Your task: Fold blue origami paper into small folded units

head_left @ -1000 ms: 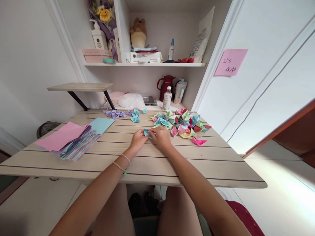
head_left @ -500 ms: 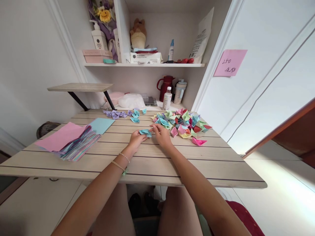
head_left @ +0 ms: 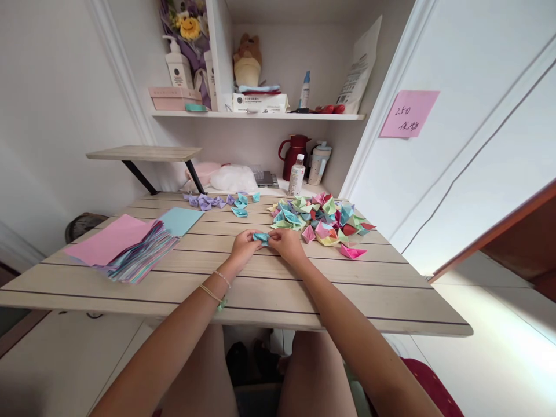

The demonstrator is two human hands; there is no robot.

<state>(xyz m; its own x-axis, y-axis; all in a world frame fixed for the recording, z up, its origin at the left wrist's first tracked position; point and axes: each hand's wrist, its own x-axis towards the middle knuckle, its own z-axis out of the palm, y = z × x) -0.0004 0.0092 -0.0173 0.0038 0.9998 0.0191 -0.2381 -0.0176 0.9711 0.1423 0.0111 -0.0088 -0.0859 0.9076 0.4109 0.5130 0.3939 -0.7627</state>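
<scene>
A small folded piece of blue paper (head_left: 261,237) is held between my two hands over the middle of the table. My left hand (head_left: 244,248) pinches its left end, and my right hand (head_left: 286,243) grips the right end. Beyond the hands lie a few blue folded pieces (head_left: 240,212) and a cluster of purple folded pieces (head_left: 205,202). To the right of my right hand spreads a heap of many-coloured folded paper boats (head_left: 324,217), with a bright pink boat (head_left: 352,252) at its near edge.
A fanned stack of coloured paper (head_left: 141,255) lies at the left, topped by pink sheets (head_left: 110,238) with a light blue sheet (head_left: 180,221) beside it. Behind the table stand a bottle (head_left: 296,176), a red jug (head_left: 295,156) and a tumbler (head_left: 319,164). A small raised shelf (head_left: 143,153) stands back left.
My right hand's fingers have come down onto the right end of the blue paper, which now lies straighter between both hands. The view has shifted slightly.
</scene>
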